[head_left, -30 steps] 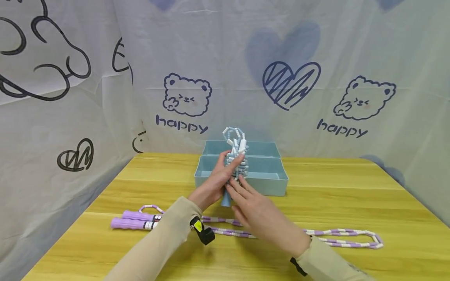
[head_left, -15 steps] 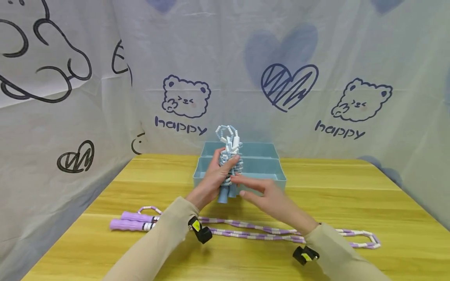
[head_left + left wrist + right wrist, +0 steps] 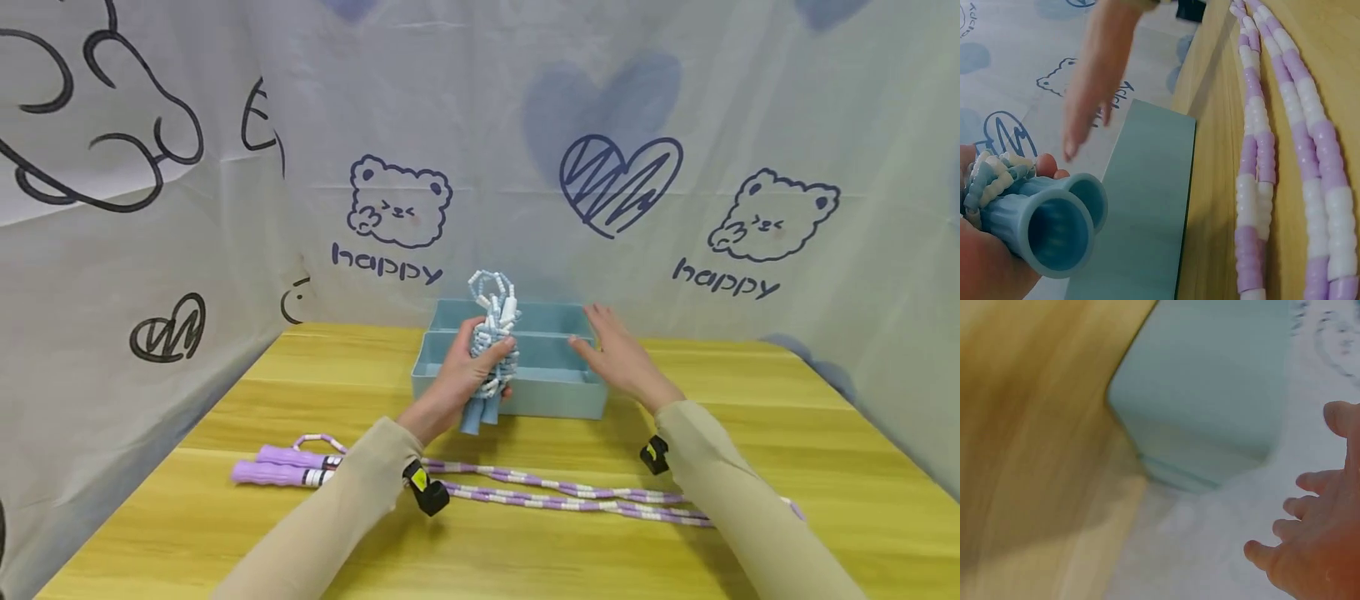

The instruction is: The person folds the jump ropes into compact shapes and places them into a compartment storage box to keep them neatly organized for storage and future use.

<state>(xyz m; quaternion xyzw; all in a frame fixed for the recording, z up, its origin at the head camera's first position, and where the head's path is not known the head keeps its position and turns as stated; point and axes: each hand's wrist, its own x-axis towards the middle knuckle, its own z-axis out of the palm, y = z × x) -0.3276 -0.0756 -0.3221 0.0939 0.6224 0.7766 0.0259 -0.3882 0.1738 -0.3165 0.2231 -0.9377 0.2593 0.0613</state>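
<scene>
My left hand grips a blue and white beaded jump rope, its cord wound into a bundle round its two light blue handles. A small loop of beads sticks up at the top, while the hollow handle ends point down toward me. Behind it stands a light blue two-compartment box. My right hand holds nothing; its fingers are spread at the right end of the box, overlapping the rim in the head view. The right wrist view shows those fingers apart beside the box wall.
Across the front of the wooden table lies a purple and white beaded jump rope, its purple handles at the left. A printed cloth hangs behind the table and along its left side.
My right hand has left the wound rope bundle and moved right and away from me to the box's right end. My left hand keeps its grip on the blue and white rope.
</scene>
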